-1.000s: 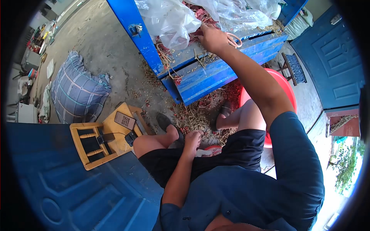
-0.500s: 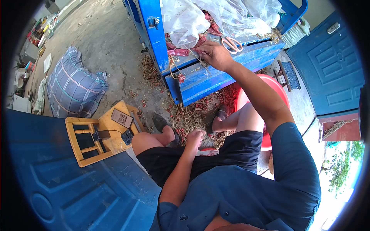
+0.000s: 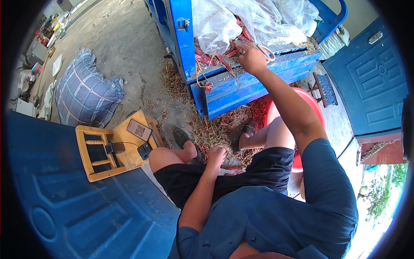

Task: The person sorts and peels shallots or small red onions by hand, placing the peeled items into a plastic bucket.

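The right hand has moved off the blue cart's near edge and farther in, onto the red chillies just beside the scissors. Its fingers curl down, though I cannot tell whether they grip anything. The left hand stays low between the knees, fingers curled shut, so the sorting remains one-handed.
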The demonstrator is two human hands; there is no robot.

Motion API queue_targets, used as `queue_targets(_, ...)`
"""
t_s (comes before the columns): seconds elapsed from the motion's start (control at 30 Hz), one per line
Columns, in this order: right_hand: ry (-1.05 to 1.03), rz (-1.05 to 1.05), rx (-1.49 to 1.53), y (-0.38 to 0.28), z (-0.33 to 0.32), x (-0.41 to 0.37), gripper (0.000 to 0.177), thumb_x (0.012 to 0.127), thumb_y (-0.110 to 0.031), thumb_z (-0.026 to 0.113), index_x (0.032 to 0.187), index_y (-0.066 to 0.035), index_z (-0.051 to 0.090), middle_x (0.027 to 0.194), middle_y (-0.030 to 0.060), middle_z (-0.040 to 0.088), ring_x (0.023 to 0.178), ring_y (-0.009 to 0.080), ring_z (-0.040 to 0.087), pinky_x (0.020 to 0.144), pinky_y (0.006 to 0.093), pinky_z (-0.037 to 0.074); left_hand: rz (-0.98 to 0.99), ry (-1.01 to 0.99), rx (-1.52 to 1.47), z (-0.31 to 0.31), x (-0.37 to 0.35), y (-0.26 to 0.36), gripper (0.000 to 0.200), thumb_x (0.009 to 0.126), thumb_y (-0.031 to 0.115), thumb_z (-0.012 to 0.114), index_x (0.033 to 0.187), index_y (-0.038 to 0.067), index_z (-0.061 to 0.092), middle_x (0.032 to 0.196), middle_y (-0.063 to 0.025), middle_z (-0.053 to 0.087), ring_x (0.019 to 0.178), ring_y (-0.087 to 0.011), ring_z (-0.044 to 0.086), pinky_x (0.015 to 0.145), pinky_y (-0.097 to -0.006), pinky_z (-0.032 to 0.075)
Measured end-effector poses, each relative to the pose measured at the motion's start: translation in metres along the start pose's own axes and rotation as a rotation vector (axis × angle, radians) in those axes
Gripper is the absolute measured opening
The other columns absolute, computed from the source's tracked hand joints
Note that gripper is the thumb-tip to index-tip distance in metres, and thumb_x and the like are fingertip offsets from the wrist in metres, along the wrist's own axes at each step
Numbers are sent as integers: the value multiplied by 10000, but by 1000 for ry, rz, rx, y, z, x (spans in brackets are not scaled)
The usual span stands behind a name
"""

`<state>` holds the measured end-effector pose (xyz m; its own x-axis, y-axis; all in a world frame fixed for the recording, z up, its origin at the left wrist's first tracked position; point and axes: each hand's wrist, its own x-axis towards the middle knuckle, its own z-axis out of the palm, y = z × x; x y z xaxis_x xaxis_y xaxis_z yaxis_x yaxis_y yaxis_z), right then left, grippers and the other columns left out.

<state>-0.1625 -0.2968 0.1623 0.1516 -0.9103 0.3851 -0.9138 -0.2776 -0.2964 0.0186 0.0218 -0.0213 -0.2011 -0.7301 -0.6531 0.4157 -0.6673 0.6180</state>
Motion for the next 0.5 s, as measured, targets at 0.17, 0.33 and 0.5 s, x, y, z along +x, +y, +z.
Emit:
queue_targets(0.17, -207, -122, -46, -15, -8, -2, 381, 870, -328, 647, 1222, -183, 657, 1283, 89, 609, 1164, 309, 594, 951, 436, 492, -2, 0, 26, 2, 5, -2, 135, 909, 102, 517, 896, 65, 646, 594, 74, 435, 441, -17, 338, 391, -203, 233)
queue_targets(0.33, -278, -152, -145, -30, -22, -4, 341, 876, -362, 653, 1165, -184, 688, 1212, 78, 620, 1111, 297, 615, 909, 434, 502, 32, -13, 37, 1, 4, -4, 135, 908, 95, 510, 900, 66, 641, 600, 69, 436, 452, -19, 343, 399, -200, 242)
queue_targets(0.5, -182, -193, -123, -23, -18, -7, 278, 903, -362, 627, 1083, -165, 706, 1147, 94, 635, 998, 311, 658, 843, 449, 521, -6, 11, 57, 0, 6, -7, 126, 906, 110, 517, 888, 67, 634, 593, 68, 427, 449, -27, 344, 396, -205, 242)
